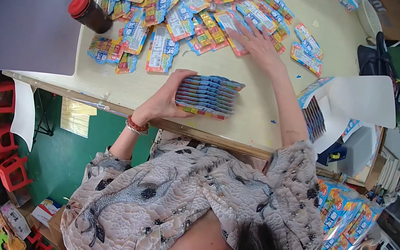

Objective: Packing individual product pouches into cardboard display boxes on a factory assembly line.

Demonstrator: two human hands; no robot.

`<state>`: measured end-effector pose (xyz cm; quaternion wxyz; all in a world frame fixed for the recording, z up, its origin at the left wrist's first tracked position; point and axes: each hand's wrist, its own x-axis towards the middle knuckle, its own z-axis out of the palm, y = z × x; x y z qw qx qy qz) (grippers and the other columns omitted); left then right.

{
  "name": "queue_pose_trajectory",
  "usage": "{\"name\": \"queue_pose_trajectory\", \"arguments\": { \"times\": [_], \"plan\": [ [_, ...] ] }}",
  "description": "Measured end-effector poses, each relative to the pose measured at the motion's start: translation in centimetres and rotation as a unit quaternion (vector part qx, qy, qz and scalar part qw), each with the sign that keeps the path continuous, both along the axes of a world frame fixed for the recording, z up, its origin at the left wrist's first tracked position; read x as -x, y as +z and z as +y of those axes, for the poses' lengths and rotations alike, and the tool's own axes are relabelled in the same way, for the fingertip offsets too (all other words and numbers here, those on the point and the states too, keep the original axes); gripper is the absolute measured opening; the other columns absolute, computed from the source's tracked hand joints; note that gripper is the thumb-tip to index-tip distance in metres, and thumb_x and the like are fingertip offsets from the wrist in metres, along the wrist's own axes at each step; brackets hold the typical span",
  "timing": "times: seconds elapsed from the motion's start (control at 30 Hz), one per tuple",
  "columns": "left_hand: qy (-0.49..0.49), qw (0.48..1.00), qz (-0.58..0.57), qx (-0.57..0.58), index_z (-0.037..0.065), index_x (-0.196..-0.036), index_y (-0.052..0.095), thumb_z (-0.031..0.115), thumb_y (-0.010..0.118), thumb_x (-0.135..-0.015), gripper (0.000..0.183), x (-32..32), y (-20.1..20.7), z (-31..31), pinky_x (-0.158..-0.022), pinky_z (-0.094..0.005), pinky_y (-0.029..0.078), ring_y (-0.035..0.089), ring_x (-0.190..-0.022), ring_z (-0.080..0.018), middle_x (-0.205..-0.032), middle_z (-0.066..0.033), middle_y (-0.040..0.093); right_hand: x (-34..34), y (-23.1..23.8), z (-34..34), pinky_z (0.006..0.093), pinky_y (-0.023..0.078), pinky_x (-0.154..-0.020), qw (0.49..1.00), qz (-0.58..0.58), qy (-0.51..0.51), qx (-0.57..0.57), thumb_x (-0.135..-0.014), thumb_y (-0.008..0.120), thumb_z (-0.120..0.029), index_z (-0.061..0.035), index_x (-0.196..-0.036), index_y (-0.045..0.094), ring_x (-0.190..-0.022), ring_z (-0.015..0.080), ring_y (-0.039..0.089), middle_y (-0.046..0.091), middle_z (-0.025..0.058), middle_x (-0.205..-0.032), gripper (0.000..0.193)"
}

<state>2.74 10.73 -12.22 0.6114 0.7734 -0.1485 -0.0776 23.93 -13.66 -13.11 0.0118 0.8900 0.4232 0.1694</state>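
My left hand [167, 97] grips a stack of blister packs [207, 96] at its left end, near the table's front edge. The packs stand side by side, blue backs and colourful contents showing at their edges. Farther out, my right hand [260, 46] reaches over a loose pile of the same blister packs [180, 17], fingers spread. Its fingertips lie over a pack [231, 31] at the pile's right side; whether they press on it I cannot tell. Two loose packs [306, 58] lie right of that hand.
A dark bottle with a red lid [92, 12] lies left of the pile. At the right, an open white carton [342, 103] holds a row of packs, beside a blue tape dispenser [332, 153]. Below right are wrapped colourful boxes [342, 215]; red stools [13, 171] stand at the left.
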Motion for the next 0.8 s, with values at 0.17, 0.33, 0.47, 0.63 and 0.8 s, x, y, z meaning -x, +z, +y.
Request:
{"name": "queue_pose_trajectory", "arguments": {
  "times": [0.17, 0.33, 0.47, 0.63, 0.8],
  "plan": [
    [0.012, 0.983, -0.045, -0.18, 0.006, -0.142, 0.026, 0.014, 0.089, -0.057, 0.106, -0.2, 1.2, 0.1, -0.109, -0.0399, 0.034, 0.036, -0.13, -0.0285, -0.132, -0.0153, 0.04, -0.7, 1.4, 0.8, 0.0441, 0.031, -0.113, 0.978, 0.084, 0.175, 0.081, -0.085, 0.052, -0.009, -0.0165, -0.127, 0.053, -0.139, 0.0207, 0.029, 0.043, 0.0006, -0.143, 0.042],
    [0.001, 0.987, -0.069, -0.148, 0.005, -0.144, 0.021, 0.022, 0.091, -0.054, 0.115, 0.4, 0.0, 0.3, -0.114, -0.043, 0.025, 0.025, -0.137, -0.0359, -0.144, -0.0166, 0.031, 5.1, 6.3, 2.8, 0.0393, 0.044, -0.097, 0.978, 0.132, 0.162, 0.006, -0.084, 0.059, -0.017, -0.0089, -0.101, 0.061, -0.106, 0.0217, 0.058, 0.064, 0.0061, -0.108, 0.019],
    [0.027, 0.995, -0.073, -0.066, 0.007, -0.15, 0.004, 0.02, 0.09, -0.058, 0.127, 0.6, -0.8, -0.1, -0.115, -0.04, 0.023, 0.021, -0.141, -0.0343, -0.146, -0.0191, 0.028, 8.1, 5.9, 4.2, 0.0336, 0.049, -0.078, 0.852, 0.506, 0.025, -0.13, -0.085, 0.064, -0.024, -0.0021, -0.09, 0.062, -0.076, 0.0204, 0.063, 0.067, 0.0082, -0.087, 0.022],
    [0.031, 0.999, -0.025, 0.01, 0.008, -0.15, -0.008, 0.017, 0.088, -0.063, 0.13, 1.2, -1.6, -0.5, -0.112, -0.0368, 0.028, 0.031, -0.136, -0.0311, -0.146, -0.0191, 0.026, 8.6, 4.5, 1.9, 0.0304, 0.045, -0.092, 0.631, 0.732, 0.018, -0.257, -0.098, 0.043, -0.031, -0.0082, -0.127, 0.056, -0.103, 0.0158, 0.059, 0.065, 0.0121, -0.113, 0.04],
    [0.014, 0.999, -0.035, -0.019, 0.008, -0.15, -0.01, 0.016, 0.088, -0.064, 0.13, 0.7, -1.9, -0.9, -0.109, -0.036, 0.033, 0.036, -0.131, -0.0291, -0.143, -0.0178, 0.03, 11.6, -0.7, -3.5, 0.0394, 0.031, -0.108, 0.685, 0.638, -0.022, -0.352, -0.099, 0.025, -0.052, -0.0059, -0.142, 0.036, -0.122, 0.0255, 0.05, 0.049, 0.0148, -0.136, 0.064]
  ]
}}
